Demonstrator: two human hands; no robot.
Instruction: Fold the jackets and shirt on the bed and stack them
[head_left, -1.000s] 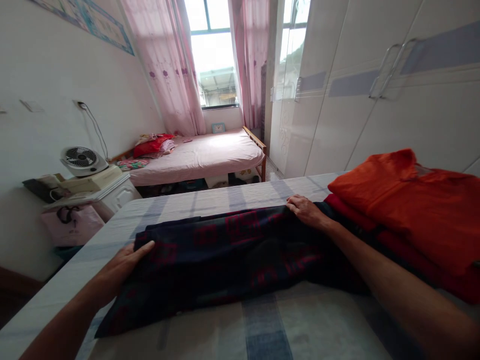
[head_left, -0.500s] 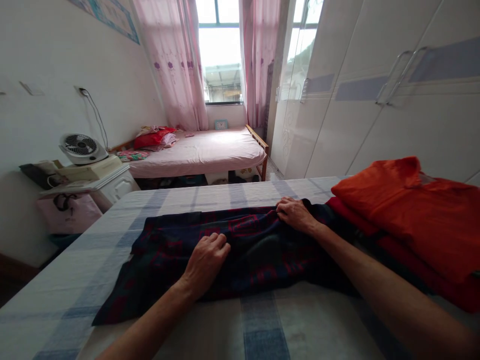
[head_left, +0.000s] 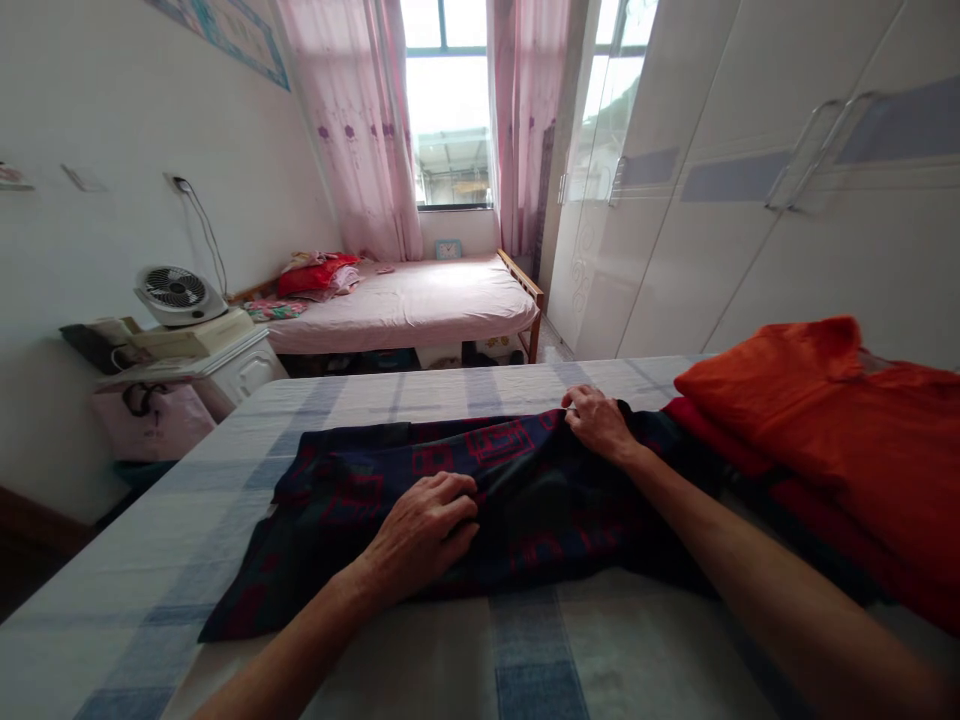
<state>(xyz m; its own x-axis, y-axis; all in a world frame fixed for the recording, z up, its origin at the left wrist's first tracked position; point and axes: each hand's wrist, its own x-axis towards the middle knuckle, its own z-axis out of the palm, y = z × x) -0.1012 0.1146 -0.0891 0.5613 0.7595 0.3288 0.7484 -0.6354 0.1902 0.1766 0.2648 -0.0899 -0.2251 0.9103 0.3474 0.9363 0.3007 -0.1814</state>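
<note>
While a dark patterned garment [head_left: 517, 500] is spread on a checked sheet [head_left: 532, 645], at six o'clock, its far edge is grasped at its two o'clock by fingers of the right hand [head_left: 598, 425], its middle touched by the left hand [head_left: 421, 528], fingers curled, grip unclear

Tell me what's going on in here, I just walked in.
A person has both hands on a dark red-patterned garment laid out on a blue-and-white checked cloth. The left hand rests near the garment's middle with fingers curled, and the right hand is at its far edge; whether either one grips the fabric is hard to tell. To the right, an orange garment lies on top of red fabric.
</note>
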